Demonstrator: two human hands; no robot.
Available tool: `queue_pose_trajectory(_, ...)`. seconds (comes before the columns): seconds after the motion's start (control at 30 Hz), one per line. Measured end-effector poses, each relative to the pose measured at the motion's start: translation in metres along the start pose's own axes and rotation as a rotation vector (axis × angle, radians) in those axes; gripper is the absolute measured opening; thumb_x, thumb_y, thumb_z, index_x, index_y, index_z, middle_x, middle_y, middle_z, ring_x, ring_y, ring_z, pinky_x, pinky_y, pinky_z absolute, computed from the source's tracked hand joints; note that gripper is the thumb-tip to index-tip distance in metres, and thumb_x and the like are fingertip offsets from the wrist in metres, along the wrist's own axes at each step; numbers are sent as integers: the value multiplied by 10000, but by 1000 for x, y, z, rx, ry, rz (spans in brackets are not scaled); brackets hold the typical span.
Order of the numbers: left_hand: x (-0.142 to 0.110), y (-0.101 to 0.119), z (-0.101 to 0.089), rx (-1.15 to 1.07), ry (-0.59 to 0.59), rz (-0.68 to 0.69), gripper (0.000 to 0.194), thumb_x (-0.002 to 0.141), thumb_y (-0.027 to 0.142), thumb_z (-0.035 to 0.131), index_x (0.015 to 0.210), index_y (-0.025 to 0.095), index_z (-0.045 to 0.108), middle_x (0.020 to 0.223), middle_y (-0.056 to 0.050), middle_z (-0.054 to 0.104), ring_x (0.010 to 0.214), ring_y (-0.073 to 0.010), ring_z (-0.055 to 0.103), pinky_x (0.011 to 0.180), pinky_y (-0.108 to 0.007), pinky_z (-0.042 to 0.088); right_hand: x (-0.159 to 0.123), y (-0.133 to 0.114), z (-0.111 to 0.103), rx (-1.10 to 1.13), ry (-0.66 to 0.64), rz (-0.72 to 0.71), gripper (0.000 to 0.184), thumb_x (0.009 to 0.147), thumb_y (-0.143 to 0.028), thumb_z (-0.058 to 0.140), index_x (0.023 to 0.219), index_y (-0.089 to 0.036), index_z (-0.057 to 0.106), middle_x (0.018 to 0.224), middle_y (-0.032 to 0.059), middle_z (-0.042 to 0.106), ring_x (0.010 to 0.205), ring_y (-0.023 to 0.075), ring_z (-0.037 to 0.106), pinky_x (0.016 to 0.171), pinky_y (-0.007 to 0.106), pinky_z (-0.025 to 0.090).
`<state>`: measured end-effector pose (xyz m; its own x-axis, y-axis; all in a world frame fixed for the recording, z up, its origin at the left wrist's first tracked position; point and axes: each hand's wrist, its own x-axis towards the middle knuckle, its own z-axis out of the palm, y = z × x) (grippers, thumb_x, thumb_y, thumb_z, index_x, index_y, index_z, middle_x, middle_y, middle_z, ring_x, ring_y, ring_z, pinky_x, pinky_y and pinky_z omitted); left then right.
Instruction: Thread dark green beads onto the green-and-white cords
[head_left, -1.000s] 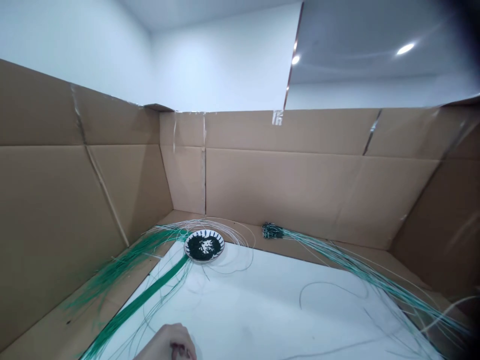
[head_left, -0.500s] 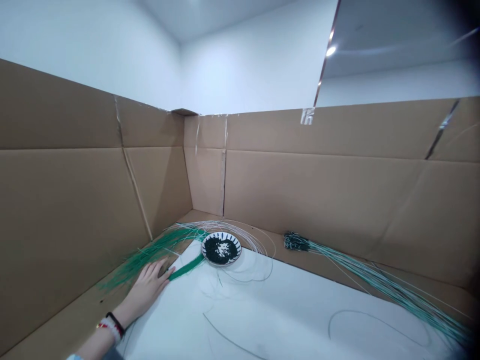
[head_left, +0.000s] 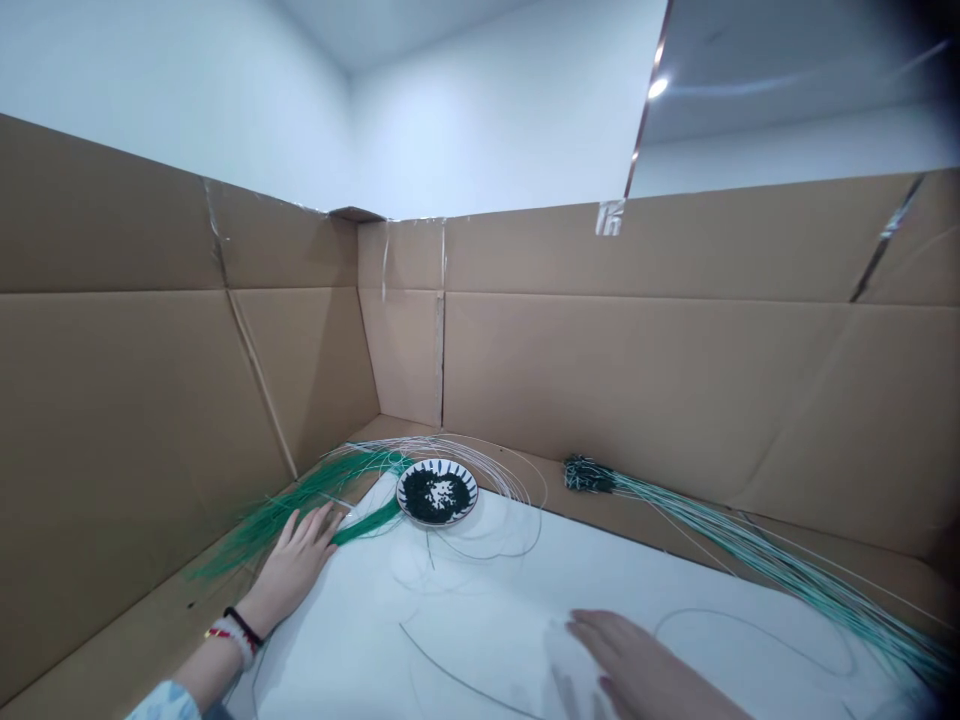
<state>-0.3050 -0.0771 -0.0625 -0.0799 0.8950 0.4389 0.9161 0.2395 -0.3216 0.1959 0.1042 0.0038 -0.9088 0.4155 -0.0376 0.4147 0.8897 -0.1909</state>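
White counter inside cardboard walls: the right hand, fingers extended and nearly together, lies nearest; the left hand, fingers slightly spread, lies over green strands leading to a patterned dish, with a wire bundle to its right.

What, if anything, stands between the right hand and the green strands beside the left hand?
Nothing bulky visible: between the right hand and the green strands by the left hand, only thin loose strands lie on the white board. The plate sits just past the direct line.
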Motion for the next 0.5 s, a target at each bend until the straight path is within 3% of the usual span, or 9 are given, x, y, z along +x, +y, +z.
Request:
queue_pose_trajectory(0.07, -4, 3, 2, -8, 21, -13, 461, 956, 376, 656, 1369, 185, 585, 1441, -143, 602, 1297, -340, 580, 1093, -628, 407, 31, -39, -4, 31, -46, -40, 523, 887, -28, 556, 1371, -210, 635, 1374, 117, 665, 1223, 260, 645, 1031, 361, 523)
queue_pose_trajectory(0.17, -9, 13, -1, -42, 31, -3, 577, 981, 488, 566, 1423, 118, 544, 1475, -211, 577, 1315, -361, 570, 1125, -629, 367, 84, -70, -7, 37, -63, -22, 343, 963, -66, 591, 1283, -173, 647, 1248, 95, 703, 1100, 256, 690, 933, 434, 575)
queue_pose_trajectory(0.23, -12, 22, -7, -78, 24, 25, 632, 998, 525, 493, 1429, 65, 543, 1473, -251, 575, 1316, -376, 571, 1145, -619, 347, 119, -74, -5, 24, -32, 21, 215, 1001, -201, 637, 1210, -155, 659, 1237, 94, 683, 1109, 263, 674, 936, 478, 568)
queue_pose_trajectory(0.33, -14, 35, -19, -139, 5, 58, 602, 1001, 510, 479, 1415, 84, 576, 1438, -249, 610, 1302, -391, 584, 1126, -624, 378, 162, -68, 2, 26, 22, 62, 241, 1003, -265, 649, 1220, -159, 649, 1256, 94, 665, 1112, 266, 665, 938, 484, 564)
queue_pose_trajectory(0.5, -7, 49, -41, -275, -57, 95, 434, 962, 180, 512, 1389, 193, 590, 1463, -190, 595, 1371, -391, 513, 1100, -668, 403, 183, -55, 11, 85, 60, 42, 202, 1001, -277, 654, 1157, -149, 671, 1178, 79, 695, 1036, 243, 691, 893, 453, 583)
